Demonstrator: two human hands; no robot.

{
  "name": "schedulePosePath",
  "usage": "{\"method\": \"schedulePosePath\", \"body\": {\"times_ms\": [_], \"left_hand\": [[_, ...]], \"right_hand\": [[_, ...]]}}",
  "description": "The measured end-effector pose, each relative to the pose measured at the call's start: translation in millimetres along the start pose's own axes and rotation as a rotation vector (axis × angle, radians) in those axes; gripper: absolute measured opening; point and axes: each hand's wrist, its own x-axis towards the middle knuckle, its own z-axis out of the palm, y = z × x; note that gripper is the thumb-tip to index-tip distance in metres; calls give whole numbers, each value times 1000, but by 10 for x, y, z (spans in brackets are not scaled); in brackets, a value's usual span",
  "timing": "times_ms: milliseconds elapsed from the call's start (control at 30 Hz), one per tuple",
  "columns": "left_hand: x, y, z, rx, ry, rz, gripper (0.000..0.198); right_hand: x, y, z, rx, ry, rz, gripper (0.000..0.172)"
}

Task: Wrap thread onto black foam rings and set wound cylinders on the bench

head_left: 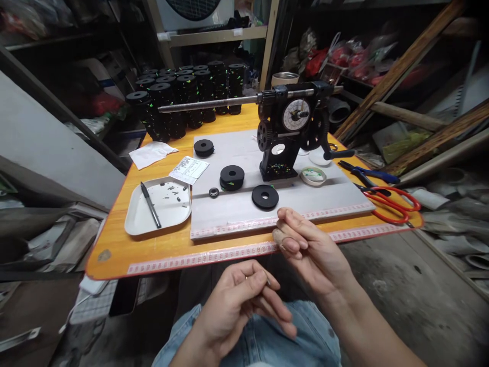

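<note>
My left hand (244, 300) is over my lap, thumb pressed against the index finger and the other fingers loosely curled. A tiny bit of something shows at its fingertips, too small to name. My right hand (311, 252) is raised at the table's front edge, its fingertips pinched together; whatever they hold cannot be made out. Just beyond it, a flat black disc with a centre hole (265, 197) lies on the grey board (225, 216). Left of that are a thicker pair of black discs (232, 177) and a small metal ring-shaped bearing (214, 192).
A hand-cranked winding machine (280, 132) with a dial and long threaded shaft stands on the board. Stacks of black spools (187, 97) fill the back left. A white tray (132, 219) holds a pen (151, 205) and black scraps. Red-handled scissors (397, 206) lie at the right edge.
</note>
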Motion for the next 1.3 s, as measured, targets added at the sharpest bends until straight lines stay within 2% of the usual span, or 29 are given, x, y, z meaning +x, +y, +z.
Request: {"method": "schedulePosePath", "body": {"times_ms": [300, 833, 1300], "left_hand": [[-23, -46, -40, -26, 13, -22, 18], [-58, -130, -106, -29, 70, -4, 24], [-70, -175, -115, -47, 46, 17, 24]], "right_hand": [[-16, -11, -4, -39, -15, 0, 21], [-27, -14, -50, -47, 17, -26, 22], [-44, -6, -52, -8, 32, -23, 22]]}}
